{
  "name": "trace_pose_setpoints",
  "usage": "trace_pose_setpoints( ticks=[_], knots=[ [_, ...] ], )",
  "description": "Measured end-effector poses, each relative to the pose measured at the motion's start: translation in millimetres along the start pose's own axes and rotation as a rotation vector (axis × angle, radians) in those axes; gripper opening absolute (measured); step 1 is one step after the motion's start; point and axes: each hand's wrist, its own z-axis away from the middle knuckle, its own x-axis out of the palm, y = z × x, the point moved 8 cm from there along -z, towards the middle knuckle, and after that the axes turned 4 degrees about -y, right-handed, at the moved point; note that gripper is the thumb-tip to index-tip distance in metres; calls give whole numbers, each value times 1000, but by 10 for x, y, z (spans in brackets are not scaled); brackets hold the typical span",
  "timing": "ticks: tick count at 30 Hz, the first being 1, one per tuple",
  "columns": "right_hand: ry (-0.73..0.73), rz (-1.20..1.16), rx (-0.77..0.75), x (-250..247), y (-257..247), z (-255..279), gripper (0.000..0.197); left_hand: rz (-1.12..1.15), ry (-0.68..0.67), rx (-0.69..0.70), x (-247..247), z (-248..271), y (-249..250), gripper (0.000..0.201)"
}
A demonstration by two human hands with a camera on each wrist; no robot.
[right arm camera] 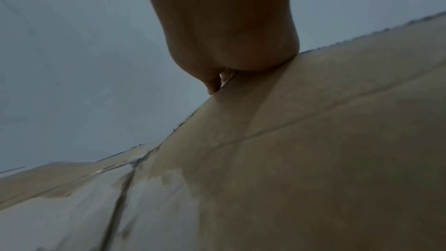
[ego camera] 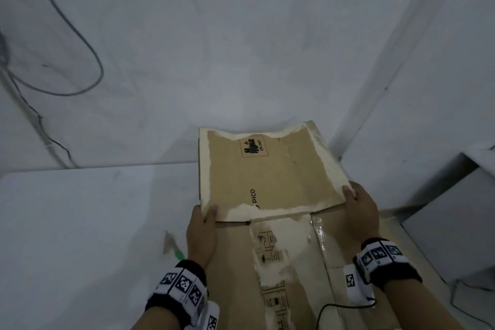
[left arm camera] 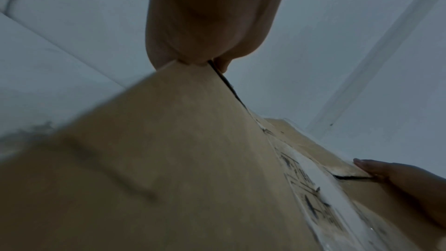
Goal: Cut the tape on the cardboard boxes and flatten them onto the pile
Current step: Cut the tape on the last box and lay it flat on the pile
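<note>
A flattened brown cardboard box (ego camera: pixel 270 177) with a torn surface, a "PICO" print and a UN 3481 label is held over a larger flat cardboard sheet (ego camera: pixel 294 270) with shiny tape strips. My left hand (ego camera: pixel 203 218) pinches the box's near left corner, thumb on top. My right hand (ego camera: pixel 357 202) grips the near right corner, thumb on top. The left wrist view shows the left hand (left arm camera: pixel 205 52) at the corner and the right hand (left arm camera: pixel 391 175) on the far edge. In the right wrist view the right hand (right arm camera: pixel 231 60) sits at the cardboard (right arm camera: pixel 301 150) edge.
A white table (ego camera: pixel 80 222) lies to the left with a green-tipped object (ego camera: pixel 178 254) near the cardboard. White walls stand behind and to the right. A grey cable (ego camera: pixel 80 43) loops on the wall at the left. A white block (ego camera: pixel 455 222) stands at the right.
</note>
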Motion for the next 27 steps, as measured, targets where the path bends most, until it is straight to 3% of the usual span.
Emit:
trace_pose_setpoints(
  ticks=[7,12,15,19,21,23,27],
  knots=[
    [-85,85,39,-522,696,-946,33,-6,-20,-64,1168,-9,134,26],
    [-258,120,127,-258,1245,-1381,36,-149,-28,-197,1662,-201,-174,43],
    [-342,122,187,-12,1558,-1432,39,-281,-44,-298,1779,-269,-432,49],
    [-307,168,216,99,1720,-1419,52,-514,-61,-478,1712,-279,-700,55],
    [-243,185,234,83,1766,-1390,61,-450,-51,-531,1743,-258,-789,63],
    [-198,285,269,40,1813,-1396,48,-380,3,-575,1771,-236,-859,77],
    [-410,32,409,226,2010,-1458,67,-262,71,-652,1753,-263,-982,100]
  ],
)
